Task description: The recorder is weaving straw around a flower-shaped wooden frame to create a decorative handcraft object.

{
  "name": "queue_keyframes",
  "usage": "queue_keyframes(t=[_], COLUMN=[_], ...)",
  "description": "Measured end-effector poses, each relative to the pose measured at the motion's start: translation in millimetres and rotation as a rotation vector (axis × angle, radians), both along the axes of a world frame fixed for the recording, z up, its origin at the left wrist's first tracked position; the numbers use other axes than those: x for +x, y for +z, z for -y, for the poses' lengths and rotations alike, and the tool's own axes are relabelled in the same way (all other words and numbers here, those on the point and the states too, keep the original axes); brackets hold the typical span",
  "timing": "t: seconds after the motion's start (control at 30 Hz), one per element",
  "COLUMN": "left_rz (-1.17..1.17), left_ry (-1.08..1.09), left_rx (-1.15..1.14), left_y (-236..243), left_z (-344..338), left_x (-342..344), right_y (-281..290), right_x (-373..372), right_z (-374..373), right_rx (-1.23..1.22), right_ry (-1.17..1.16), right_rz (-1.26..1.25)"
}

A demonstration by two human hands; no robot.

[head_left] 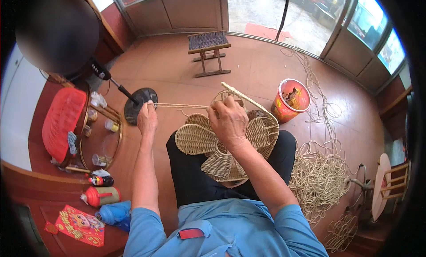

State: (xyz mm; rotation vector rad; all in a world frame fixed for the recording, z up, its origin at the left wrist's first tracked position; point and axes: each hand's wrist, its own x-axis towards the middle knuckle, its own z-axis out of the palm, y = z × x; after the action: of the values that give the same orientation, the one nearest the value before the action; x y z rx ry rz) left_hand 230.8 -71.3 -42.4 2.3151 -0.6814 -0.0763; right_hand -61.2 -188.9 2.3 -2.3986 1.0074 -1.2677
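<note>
Head view shows a woven basket piece (222, 144) resting on the person's lap, steadied there by the right hand (228, 119), its grip closed on the frame, while the left hand (147, 117) pinches pale cord strands (179, 105) and pulls them taut sideways, likely to tighten the weave.

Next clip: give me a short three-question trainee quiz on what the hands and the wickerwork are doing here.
1. True or false: the left hand pulls a cord strand out taut to the person's left.
2. Where does the woven piece rest? A) on the wooden stool B) on the person's lap C) on the floor
3. Fill in: the right hand lies on top of the ____ piece.

Key: 1 true; 2 B; 3 woven. The red bucket and the heap of loose cord sit on the floor to the person's right.
</note>
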Motion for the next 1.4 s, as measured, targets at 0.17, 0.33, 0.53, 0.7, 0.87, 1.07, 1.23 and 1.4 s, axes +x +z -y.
queue_keyframes(t=[0.17,0.33,0.53,0.7,0.87,1.07,1.23,1.4], left_rz=[-0.376,-1.065,-1.132,0.291,0.016,-0.226,-0.725,-0.839], left_ry=[-0.016,0.211,0.285,-0.073,-0.498,-0.572,-0.546,-0.539], left_rx=[-0.4,-1.001,-1.028,0.08,-0.326,-0.387,-0.466,-0.499], left_y=[-6.5,-29.0,-70.9,6.4,56.4,42.8,46.7,48.4], left_z=[10.0,15.2,-37.2,-28.5,22.8,48.0,57.0,68.0], left_x=[-12.5,-5.5,75.1,-14.3,-166.2,-173.9,-163.6,-164.8], right_y=[-5.3,-5.2,-4.2,-4.9,-4.6,-5.8,4.4,8.3], right_x=[-3.3,-5.2,-0.8,7.6,6.6,1.8,-9.8,-28.8], right_z=[5.4,1.9,4.6,5.7,4.6,4.7,7.7,13.5], right_rx=[0.012,0.013,-0.008,-0.021,-0.003,0.048,0.074,0.209], right_ry=[-0.007,-0.013,-0.027,-0.022,-0.021,0.017,0.078,0.155], right_rz=[-0.001,-0.002,0.027,0.045,0.086,0.029,0.002,0.113])
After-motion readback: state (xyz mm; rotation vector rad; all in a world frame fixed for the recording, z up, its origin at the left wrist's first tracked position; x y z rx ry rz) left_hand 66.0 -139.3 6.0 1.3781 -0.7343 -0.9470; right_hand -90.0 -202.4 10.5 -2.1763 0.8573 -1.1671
